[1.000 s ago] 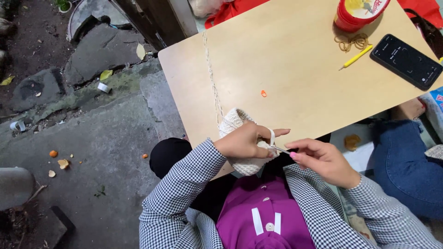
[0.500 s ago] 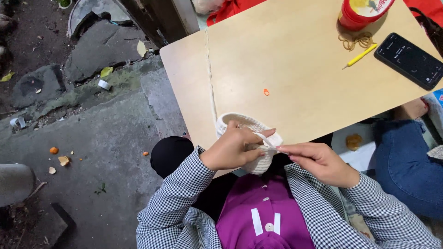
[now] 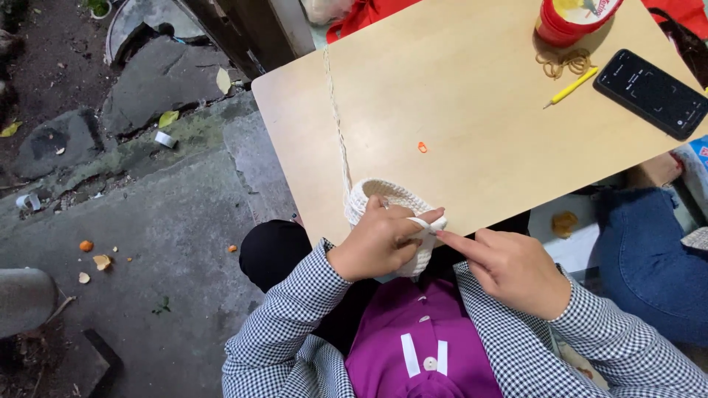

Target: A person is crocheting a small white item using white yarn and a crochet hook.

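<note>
We note left hand (image 3: 380,243) grasping a cream crocheted basket (image 3: 383,195) at the near edge of the wooden table (image 3: 472,96), right hand (image 3: 516,269) pinching its yarn loop (image 3: 430,225), yarn strand (image 3: 338,125) trailing across table, phone (image 3: 653,92) well apart.

A single head-worn camera looks steeply down from above the person's own chest. It faces the near edge of a wooden desk (image 3: 479,110), close up. Stone ground (image 3: 147,221) fills the view's left side.
</note>
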